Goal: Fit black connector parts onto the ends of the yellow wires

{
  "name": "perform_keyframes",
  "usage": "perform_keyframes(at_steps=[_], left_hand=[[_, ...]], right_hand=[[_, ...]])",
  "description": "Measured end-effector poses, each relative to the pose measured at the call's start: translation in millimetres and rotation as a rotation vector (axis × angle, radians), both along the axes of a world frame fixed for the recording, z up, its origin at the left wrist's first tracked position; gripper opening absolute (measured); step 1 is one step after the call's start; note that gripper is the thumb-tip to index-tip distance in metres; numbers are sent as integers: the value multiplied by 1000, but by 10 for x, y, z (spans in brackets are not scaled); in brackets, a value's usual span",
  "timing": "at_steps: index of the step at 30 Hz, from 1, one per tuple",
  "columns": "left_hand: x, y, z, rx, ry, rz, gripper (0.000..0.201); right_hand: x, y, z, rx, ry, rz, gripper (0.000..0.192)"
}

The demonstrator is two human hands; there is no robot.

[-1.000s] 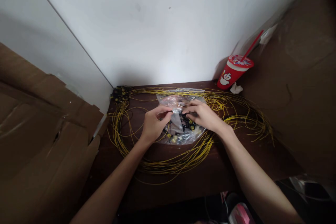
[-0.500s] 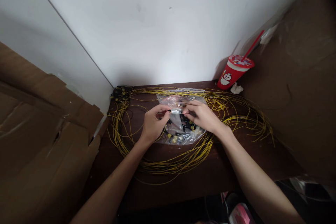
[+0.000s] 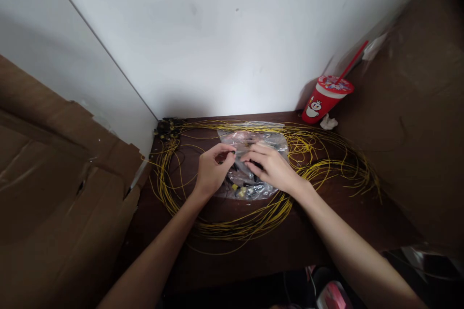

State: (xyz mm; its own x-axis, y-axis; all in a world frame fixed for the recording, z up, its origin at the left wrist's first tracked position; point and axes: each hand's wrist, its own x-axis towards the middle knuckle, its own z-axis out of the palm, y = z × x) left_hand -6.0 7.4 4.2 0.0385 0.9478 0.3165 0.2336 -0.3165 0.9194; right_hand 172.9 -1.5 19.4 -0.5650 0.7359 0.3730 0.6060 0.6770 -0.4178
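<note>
Over the clear plastic bag (image 3: 266,190), my left hand (image 3: 213,166) pinches a small black connector (image 3: 234,152) between thumb and forefinger. My right hand (image 3: 270,166) is close to its right, fingers bent and thumb tucked in near the fingertips. Anything it may be pinching is too small or hidden to make out. Several black and yellow pieces (image 3: 242,192) show in the bag beneath the hands. Around the bag runs a loose coil of thin yellow and black wires (image 3: 246,226), which passes beneath my forearms.
A dark brown table (image 3: 217,263) carries everything. At its back left corner lies a cluster of black connectors (image 3: 166,128). A red cup (image 3: 322,101) with a straw stands at the back right beside crumpled tissue (image 3: 328,122). Cardboard (image 3: 54,193) flanks the left, brown board (image 3: 416,120) the right.
My right hand has moved left, toward the connector in my left hand. The left hand has stayed nearly in place and keeps its pinch.
</note>
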Motion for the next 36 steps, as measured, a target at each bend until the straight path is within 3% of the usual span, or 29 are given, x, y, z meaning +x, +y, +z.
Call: perform_keyframes(at_steps=[9,16,23,26,29,33,36], left_hand=[[-14,19,-26,-13,-55,45,10],[4,7,10,-35,-39,45,10],[11,-17,22,-18,-30,11,15],[7,-19,6,-18,-24,-7,15],[6,-14,-8,-45,-77,-33,16],[18,-23,1,-60,-145,-73,14],[29,-39,25,-43,-153,-86,12]], right_hand=[[-187,-62,-140,5,-50,62,48],[-165,-45,-149,18,-125,0,33],[-113,-16,-142,-29,-24,-43,20],[-90,0,-119,-79,158,-93,12],[-94,21,-98,-193,483,-176,4],[-130,38,-98,-440,836,-230,10],[-159,30,-110,-536,920,-222,13]])
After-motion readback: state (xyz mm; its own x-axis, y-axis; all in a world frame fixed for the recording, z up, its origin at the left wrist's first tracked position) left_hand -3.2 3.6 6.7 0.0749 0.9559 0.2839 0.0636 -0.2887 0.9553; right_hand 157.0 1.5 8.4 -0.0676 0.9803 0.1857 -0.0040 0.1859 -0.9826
